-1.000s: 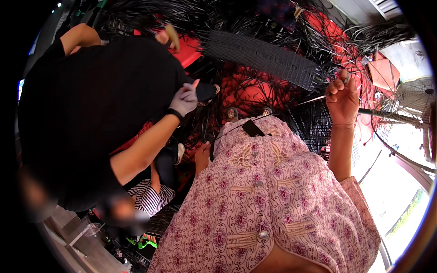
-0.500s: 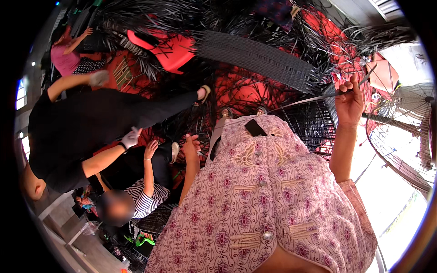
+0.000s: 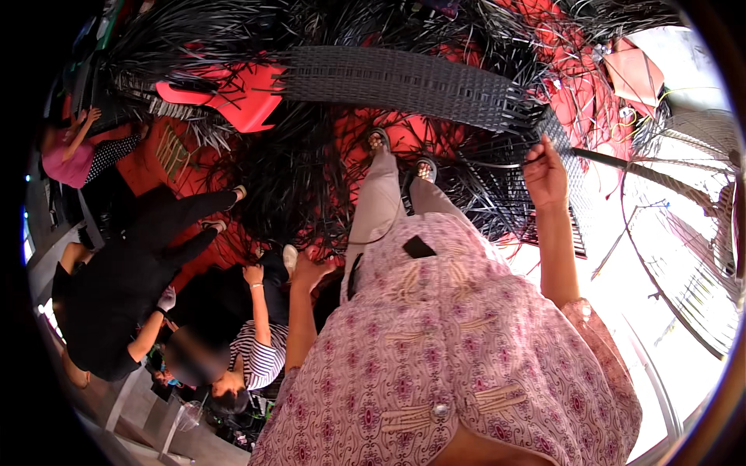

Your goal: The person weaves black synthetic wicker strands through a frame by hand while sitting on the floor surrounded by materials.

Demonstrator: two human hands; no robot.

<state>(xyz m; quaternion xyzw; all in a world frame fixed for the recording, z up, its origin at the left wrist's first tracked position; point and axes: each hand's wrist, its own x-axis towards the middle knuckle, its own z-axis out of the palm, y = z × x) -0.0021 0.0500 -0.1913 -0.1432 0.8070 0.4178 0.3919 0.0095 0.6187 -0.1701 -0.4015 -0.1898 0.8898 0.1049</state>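
Observation:
Raised at the right, my right hand (image 3: 547, 177) has its fingers closed on a thin black plastic strip (image 3: 497, 165), which curves away to the left. My left hand (image 3: 312, 269) is held low at the left, fingers bent together, and a thin strand runs up from it across my trouser leg. Whether that strand is the same strip I cannot tell. Behind my right hand stands an open black woven lattice (image 3: 505, 190). It adjoins a long, densely woven black panel (image 3: 412, 81) farther off.
Loose black strips (image 3: 295, 171) lie heaped over the red floor (image 3: 602, 124). A red plastic chair (image 3: 252, 97) sits at far left. A large caged fan (image 3: 691, 233) stands right. Co-workers to the left include one in black (image 3: 109, 303) and one in stripes (image 3: 264, 357).
My right hand has moved left and slightly down, and the strip now droops instead of running taut. My left hand has shifted slightly left and down. The co-worker in black has stepped away.

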